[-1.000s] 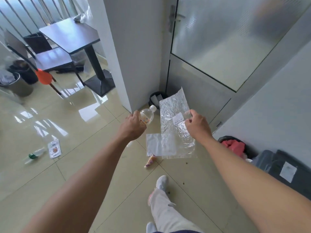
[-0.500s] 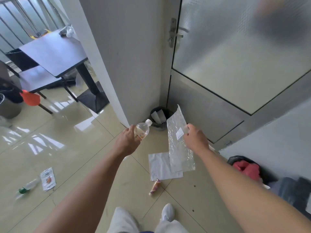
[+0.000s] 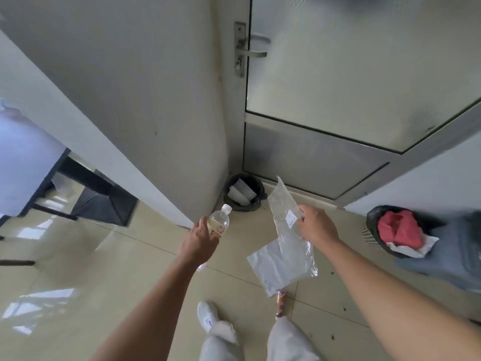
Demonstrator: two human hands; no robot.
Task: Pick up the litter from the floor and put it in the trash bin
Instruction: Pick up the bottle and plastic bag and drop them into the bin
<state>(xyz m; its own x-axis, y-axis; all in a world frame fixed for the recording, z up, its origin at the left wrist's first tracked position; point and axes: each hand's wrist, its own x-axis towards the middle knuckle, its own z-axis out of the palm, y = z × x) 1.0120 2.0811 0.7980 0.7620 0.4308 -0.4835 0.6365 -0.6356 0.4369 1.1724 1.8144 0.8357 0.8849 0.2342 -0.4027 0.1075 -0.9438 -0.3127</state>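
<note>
My left hand [image 3: 199,241] grips a clear plastic bottle [image 3: 218,222] with a white cap, neck pointing up toward the corner. My right hand [image 3: 316,225] pinches a crinkled clear plastic bag [image 3: 287,227] with a small white label; the bag hangs down from the fingers. A small black trash bin [image 3: 256,203] with white paper inside stands in the corner by the door, just beyond both hands. On the floor below the bag lie a white plastic sheet [image 3: 268,267] and a small colourful wrapper [image 3: 280,304].
A white wall corner [image 3: 145,157] stands left of the bin and a grey door with frosted glass [image 3: 338,87] behind it. A second mesh bin [image 3: 371,230] with red and white waste sits at right beside a grey bag [image 3: 450,259]. A dark table base [image 3: 104,201] is at left.
I have stepped closer to the corner; the bin looks nearer and larger. Both hands carried the bottle and the plastic bag forward toward it. The litter at far left has left the view.
</note>
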